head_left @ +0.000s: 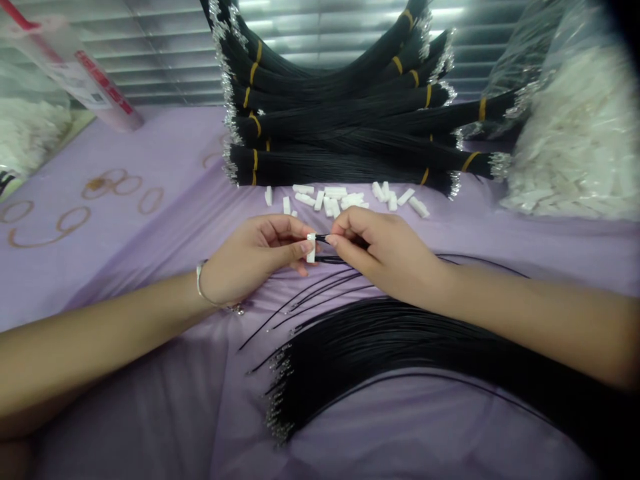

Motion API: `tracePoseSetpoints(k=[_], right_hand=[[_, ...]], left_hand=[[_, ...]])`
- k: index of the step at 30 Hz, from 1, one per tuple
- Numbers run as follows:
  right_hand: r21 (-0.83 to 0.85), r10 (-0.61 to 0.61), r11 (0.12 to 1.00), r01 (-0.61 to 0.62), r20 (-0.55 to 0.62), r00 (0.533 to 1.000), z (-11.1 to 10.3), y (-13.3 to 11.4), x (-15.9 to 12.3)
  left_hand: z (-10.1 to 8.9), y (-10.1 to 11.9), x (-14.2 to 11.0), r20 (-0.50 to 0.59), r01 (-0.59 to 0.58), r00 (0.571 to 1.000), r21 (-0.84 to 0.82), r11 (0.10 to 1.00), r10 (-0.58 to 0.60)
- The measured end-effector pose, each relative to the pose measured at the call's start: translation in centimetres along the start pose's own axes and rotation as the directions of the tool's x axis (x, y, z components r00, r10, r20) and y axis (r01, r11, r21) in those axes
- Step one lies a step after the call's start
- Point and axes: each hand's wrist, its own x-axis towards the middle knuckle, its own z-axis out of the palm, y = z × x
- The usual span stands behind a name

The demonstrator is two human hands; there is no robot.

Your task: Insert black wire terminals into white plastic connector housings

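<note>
My left hand (255, 257) pinches a small white plastic connector housing (311, 248) between thumb and fingertips. My right hand (383, 250) holds the end of a black wire (325, 238) right at the housing's side. The two hands nearly meet around it. A second black wire (330, 260) passes under the fingers. Below my hands, a loose fan of black wires (380, 360) with metal crimped ends lies on the purple cloth (150, 307). Several loose white housings (335, 200) lie just beyond my fingers.
Tied black wire bundles (345, 127) with yellow bands and metal ends are stacked at the back. A plastic bag of white housings (580, 133) sits right, and another bag (25, 133) left. Rubber bands (115, 183) lie on the cloth. Window blinds (150, 53) stand behind.
</note>
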Motion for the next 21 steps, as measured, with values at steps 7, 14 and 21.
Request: tracePoseSetpoints(k=[7, 14, 21], right_hand=[[-0.014, -0.033, 0.999, 0.033, 0.021, 0.999, 0.2, 0.2, 0.1], [-0.129, -0.205, 0.971, 0.202, -0.014, 0.979, -0.5, -0.3, -0.4], [-0.164, -0.351, 0.894, 0.417, 0.32, 0.88, -1.0, -3.2, -3.1]], left_hand=[[0.1, 0.1, -0.1, 0.013, -0.015, 1.0, 0.059, 0.998, 0.015], [0.0, -0.1, 0.0, 0.036, -0.027, 0.999, 0.013, 1.0, 0.027], [0.0, 0.0, -0.1, 0.032, 0.015, 0.999, -0.159, 0.987, -0.01]])
